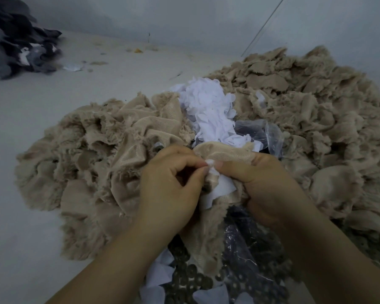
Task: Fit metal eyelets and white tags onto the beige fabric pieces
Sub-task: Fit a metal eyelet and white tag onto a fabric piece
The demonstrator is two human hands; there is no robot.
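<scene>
Both hands meet at the centre of the view over one frayed piece of beige woven fabric [223,151]. The left hand [173,185] curls its fingers inward, thumb and forefinger pinching at the cloth edge. The right hand [266,183] grips the same piece, thumb pressed toward the left fingertips, with a small white tag of thin soft material [221,189] caught between the hands against the cloth. Behind them lies a crumpled heap of white tags [208,106], loose and petal-like, beside a clear plastic bag [266,132]. Fuzzy-edged beige fabric pieces [305,102] pile up on both sides on the pale grey surface [42,106]. Dark round metal eyelets [191,275], ring-shaped, spread below the wrists. A dark grey cloth pile [15,40] sits far left. No writing is legible.
</scene>
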